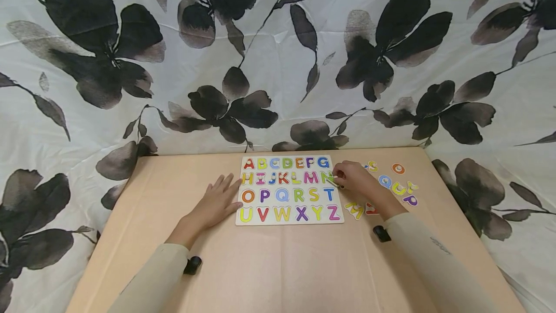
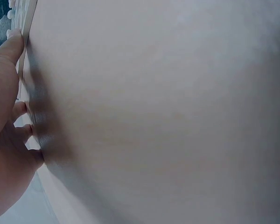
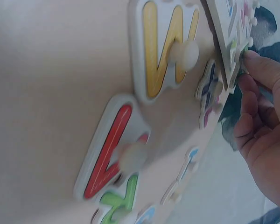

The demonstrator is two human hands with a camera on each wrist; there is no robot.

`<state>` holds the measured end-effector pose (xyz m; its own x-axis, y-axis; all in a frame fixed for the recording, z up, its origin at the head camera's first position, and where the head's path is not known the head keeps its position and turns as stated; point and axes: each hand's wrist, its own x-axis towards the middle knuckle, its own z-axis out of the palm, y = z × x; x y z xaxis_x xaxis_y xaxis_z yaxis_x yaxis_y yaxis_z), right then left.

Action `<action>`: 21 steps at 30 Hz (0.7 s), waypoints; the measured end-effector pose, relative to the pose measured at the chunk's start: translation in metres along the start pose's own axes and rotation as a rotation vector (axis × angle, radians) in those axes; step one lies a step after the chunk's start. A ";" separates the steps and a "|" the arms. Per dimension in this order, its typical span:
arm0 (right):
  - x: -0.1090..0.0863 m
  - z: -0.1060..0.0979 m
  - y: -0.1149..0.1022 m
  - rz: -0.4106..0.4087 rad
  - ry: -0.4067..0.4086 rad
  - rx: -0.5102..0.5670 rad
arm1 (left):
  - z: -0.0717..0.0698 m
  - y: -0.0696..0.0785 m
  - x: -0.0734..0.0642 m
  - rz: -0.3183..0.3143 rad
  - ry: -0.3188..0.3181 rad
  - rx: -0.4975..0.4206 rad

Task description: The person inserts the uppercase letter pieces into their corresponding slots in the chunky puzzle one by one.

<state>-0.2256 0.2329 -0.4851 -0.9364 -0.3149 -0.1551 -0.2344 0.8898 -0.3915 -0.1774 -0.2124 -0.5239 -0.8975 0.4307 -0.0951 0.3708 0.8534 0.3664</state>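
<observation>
A white alphabet puzzle board (image 1: 284, 221) with rows of coloured letters from A to Z lies near the table's far edge. Fingers spread, my left hand (image 1: 219, 197) rests along its left side; the left wrist view shows the thumb (image 2: 11, 46) touching the board's edge. At the right end of the second row, by the green N, my right hand (image 1: 355, 180) pinches a small knobbed letter piece (image 3: 238, 58). It looks partly green, and the fingers cover much of it. Right of the board lie a yellow letter piece (image 1: 355, 210) and a red one (image 1: 371, 209).
More loose letter pieces lie beyond the right forearm, among them an orange O (image 1: 397, 168), a blue Q (image 1: 384, 181) and a purple P (image 1: 410, 200). The beige table (image 1: 278, 269) meets a floral cloth (image 1: 286, 86) at its far edge.
</observation>
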 end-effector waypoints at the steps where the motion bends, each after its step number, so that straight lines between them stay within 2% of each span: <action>1: 0.002 0.001 -0.002 0.008 -0.007 -0.001 | 0.000 0.000 0.000 0.002 0.002 0.001; 6: 0.012 0.007 -0.009 0.045 -0.035 -0.013 | 0.000 0.000 -0.001 0.005 0.007 0.003; 15: 0.019 0.014 -0.019 0.078 0.004 -0.033 | 0.000 0.001 -0.001 -0.002 0.001 0.003; 21: 0.020 0.018 -0.024 0.146 -0.010 -0.013 | 0.000 0.001 -0.002 0.008 0.005 0.000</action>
<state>-0.2343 0.1989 -0.4951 -0.9581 -0.1850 -0.2189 -0.0992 0.9307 -0.3521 -0.1756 -0.2126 -0.5230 -0.8957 0.4361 -0.0873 0.3780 0.8499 0.3671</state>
